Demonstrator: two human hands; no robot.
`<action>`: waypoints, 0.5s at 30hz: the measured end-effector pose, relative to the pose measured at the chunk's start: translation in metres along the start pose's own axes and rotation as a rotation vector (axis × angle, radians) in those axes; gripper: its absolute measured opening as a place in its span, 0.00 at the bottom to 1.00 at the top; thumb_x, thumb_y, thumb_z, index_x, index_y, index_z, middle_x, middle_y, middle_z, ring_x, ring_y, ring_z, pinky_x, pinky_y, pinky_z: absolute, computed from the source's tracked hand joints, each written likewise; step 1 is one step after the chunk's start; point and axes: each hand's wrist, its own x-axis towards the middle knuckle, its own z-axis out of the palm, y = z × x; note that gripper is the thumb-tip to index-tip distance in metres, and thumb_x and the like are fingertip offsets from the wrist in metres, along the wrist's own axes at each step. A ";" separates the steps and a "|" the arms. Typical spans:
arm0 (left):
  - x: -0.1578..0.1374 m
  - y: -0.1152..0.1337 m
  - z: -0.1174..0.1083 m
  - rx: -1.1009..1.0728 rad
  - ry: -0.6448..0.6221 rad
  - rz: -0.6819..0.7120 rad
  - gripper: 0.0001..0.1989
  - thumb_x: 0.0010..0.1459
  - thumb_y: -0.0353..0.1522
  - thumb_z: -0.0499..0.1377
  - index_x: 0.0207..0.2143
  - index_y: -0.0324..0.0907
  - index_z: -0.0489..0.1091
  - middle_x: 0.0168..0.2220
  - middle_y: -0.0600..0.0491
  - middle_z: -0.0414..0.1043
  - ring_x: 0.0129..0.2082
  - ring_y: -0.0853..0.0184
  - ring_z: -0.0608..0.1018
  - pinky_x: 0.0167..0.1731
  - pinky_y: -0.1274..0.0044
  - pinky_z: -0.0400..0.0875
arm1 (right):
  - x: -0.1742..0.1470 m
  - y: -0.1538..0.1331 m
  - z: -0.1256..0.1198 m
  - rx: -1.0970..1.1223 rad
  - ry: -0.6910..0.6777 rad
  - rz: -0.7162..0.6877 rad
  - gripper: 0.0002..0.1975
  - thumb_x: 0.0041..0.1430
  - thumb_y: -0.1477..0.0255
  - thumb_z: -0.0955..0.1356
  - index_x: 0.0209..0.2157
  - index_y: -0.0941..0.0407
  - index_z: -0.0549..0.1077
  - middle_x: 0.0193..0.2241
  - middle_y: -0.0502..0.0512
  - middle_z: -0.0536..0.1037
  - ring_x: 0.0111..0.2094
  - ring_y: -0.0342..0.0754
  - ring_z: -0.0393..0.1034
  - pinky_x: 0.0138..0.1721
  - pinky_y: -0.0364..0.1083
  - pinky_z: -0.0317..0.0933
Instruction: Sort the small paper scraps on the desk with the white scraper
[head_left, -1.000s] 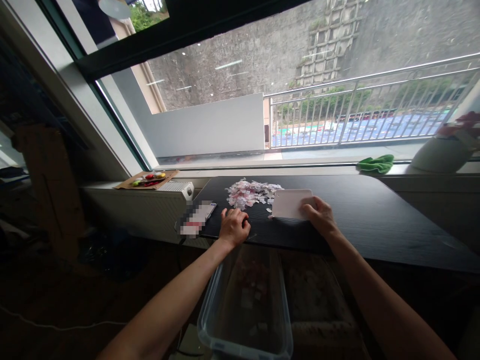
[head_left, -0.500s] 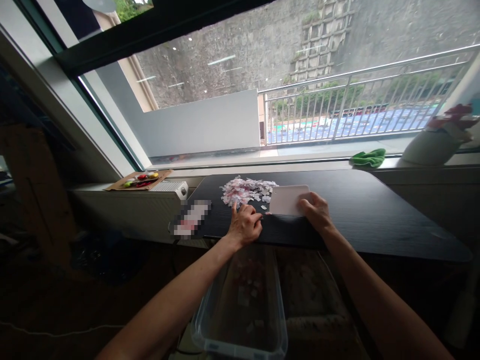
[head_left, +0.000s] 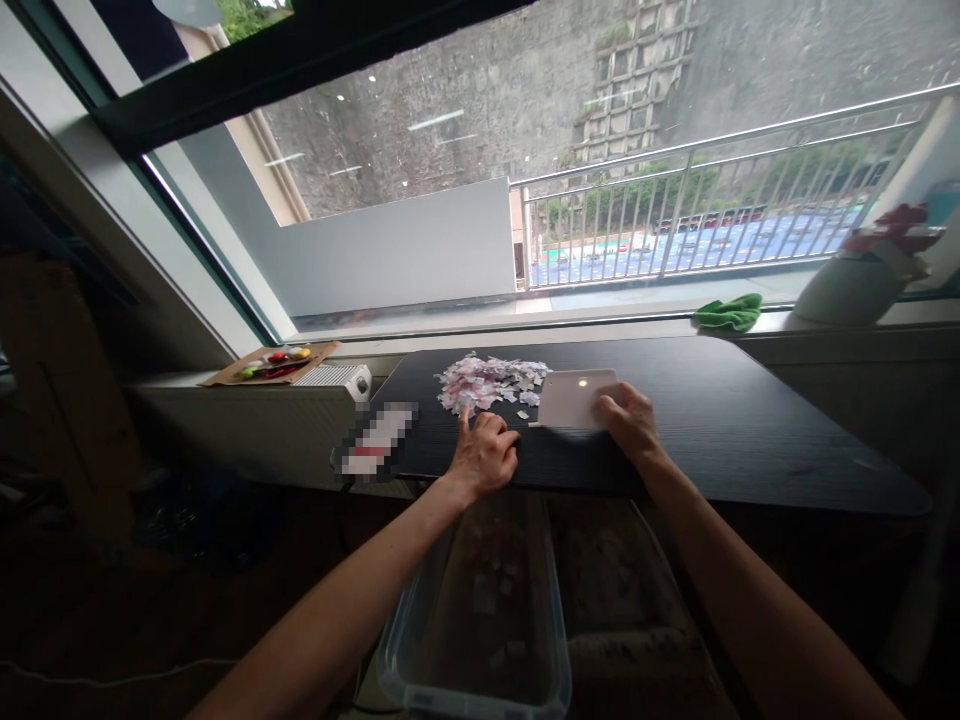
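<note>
My right hand point(head_left: 628, 418) grips the right edge of a white flat rectangular plate point(head_left: 574, 400), thumb on its near face. The plate is tilted up at the table's near part and has a small hole in its upper left corner. Left of it lies a heap of torn paper scraps point(head_left: 480, 385), white and pinkish. At the heap's near edge is my left hand point(head_left: 484, 450), one finger stretched toward the scraps and the others bent. I see nothing held in it. A few loose scraps point(head_left: 523, 414) lie between heap and plate.
Below the near edge of the dark table point(head_left: 720, 430) sits a clear plastic bin point(head_left: 551, 600) with some scraps inside. A blurred-out item point(head_left: 379, 440) is at the table's left end. A green cloth point(head_left: 727, 313) and a pale sack point(head_left: 851, 290) rest on the sill.
The view has shifted slightly. The plate now shows a bright reflection and a small scrap sticks out by its lower left corner. Both hands keep nearly the same places.
</note>
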 end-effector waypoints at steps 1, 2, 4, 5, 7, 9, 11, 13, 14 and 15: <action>-0.003 -0.002 -0.001 -0.011 0.009 0.000 0.10 0.56 0.30 0.55 0.39 0.44 0.75 0.40 0.49 0.71 0.47 0.58 0.69 0.61 0.51 0.43 | 0.000 0.000 0.000 -0.009 0.020 -0.001 0.11 0.40 0.66 0.64 0.27 0.55 0.71 0.23 0.52 0.72 0.26 0.48 0.65 0.26 0.46 0.59; -0.005 -0.004 -0.003 -0.021 0.021 -0.003 0.10 0.56 0.30 0.55 0.39 0.45 0.75 0.40 0.49 0.71 0.47 0.58 0.70 0.61 0.51 0.44 | -0.001 -0.001 -0.001 -0.011 0.040 -0.007 0.10 0.41 0.66 0.64 0.27 0.55 0.70 0.24 0.52 0.72 0.26 0.48 0.65 0.26 0.46 0.59; -0.009 -0.010 -0.005 -0.035 0.051 -0.024 0.11 0.56 0.30 0.56 0.40 0.45 0.74 0.41 0.50 0.71 0.48 0.59 0.70 0.61 0.52 0.44 | -0.002 -0.002 -0.001 0.015 0.058 -0.028 0.09 0.41 0.66 0.64 0.27 0.55 0.70 0.24 0.51 0.72 0.26 0.47 0.64 0.26 0.46 0.59; -0.010 -0.013 -0.006 -0.038 0.066 -0.044 0.11 0.55 0.30 0.56 0.40 0.45 0.74 0.40 0.50 0.71 0.47 0.59 0.70 0.61 0.53 0.44 | -0.003 -0.002 -0.001 0.030 0.048 -0.044 0.09 0.42 0.67 0.64 0.27 0.55 0.69 0.24 0.51 0.71 0.26 0.47 0.64 0.26 0.45 0.59; -0.014 -0.021 -0.007 -0.041 0.087 -0.097 0.11 0.55 0.29 0.56 0.39 0.45 0.74 0.39 0.50 0.72 0.47 0.59 0.70 0.61 0.53 0.45 | -0.005 -0.002 0.001 0.027 -0.023 -0.085 0.07 0.42 0.66 0.65 0.25 0.55 0.69 0.22 0.49 0.70 0.24 0.45 0.62 0.25 0.45 0.58; -0.017 -0.028 -0.009 -0.050 0.085 -0.135 0.09 0.55 0.29 0.56 0.37 0.45 0.75 0.38 0.50 0.72 0.46 0.60 0.71 0.60 0.53 0.47 | -0.006 -0.002 0.003 -0.021 -0.124 -0.119 0.07 0.41 0.66 0.66 0.23 0.55 0.68 0.19 0.48 0.68 0.23 0.44 0.60 0.24 0.44 0.56; -0.021 -0.032 -0.009 -0.074 0.058 -0.127 0.09 0.54 0.30 0.57 0.36 0.46 0.75 0.38 0.51 0.72 0.45 0.60 0.71 0.60 0.53 0.48 | -0.009 -0.003 0.005 -0.037 -0.231 -0.126 0.07 0.40 0.66 0.67 0.22 0.55 0.69 0.19 0.47 0.68 0.22 0.43 0.60 0.24 0.44 0.57; -0.025 -0.035 -0.009 -0.110 0.033 -0.103 0.09 0.53 0.30 0.58 0.36 0.46 0.76 0.38 0.51 0.72 0.45 0.60 0.71 0.60 0.54 0.48 | -0.013 -0.005 0.006 -0.019 -0.319 -0.100 0.08 0.40 0.66 0.67 0.23 0.56 0.70 0.19 0.47 0.70 0.23 0.43 0.61 0.24 0.43 0.57; -0.026 -0.036 -0.009 -0.127 0.029 -0.097 0.09 0.53 0.31 0.58 0.36 0.46 0.76 0.38 0.51 0.72 0.45 0.61 0.71 0.60 0.54 0.48 | -0.016 -0.007 0.006 -0.009 -0.359 -0.082 0.08 0.40 0.66 0.68 0.24 0.56 0.71 0.19 0.47 0.71 0.22 0.43 0.62 0.24 0.43 0.57; -0.027 -0.038 -0.009 -0.140 0.030 -0.100 0.09 0.52 0.31 0.58 0.36 0.46 0.76 0.38 0.51 0.72 0.45 0.61 0.71 0.60 0.55 0.47 | -0.019 -0.008 0.006 -0.004 -0.392 -0.066 0.09 0.40 0.65 0.68 0.24 0.56 0.71 0.19 0.47 0.71 0.22 0.43 0.62 0.23 0.43 0.57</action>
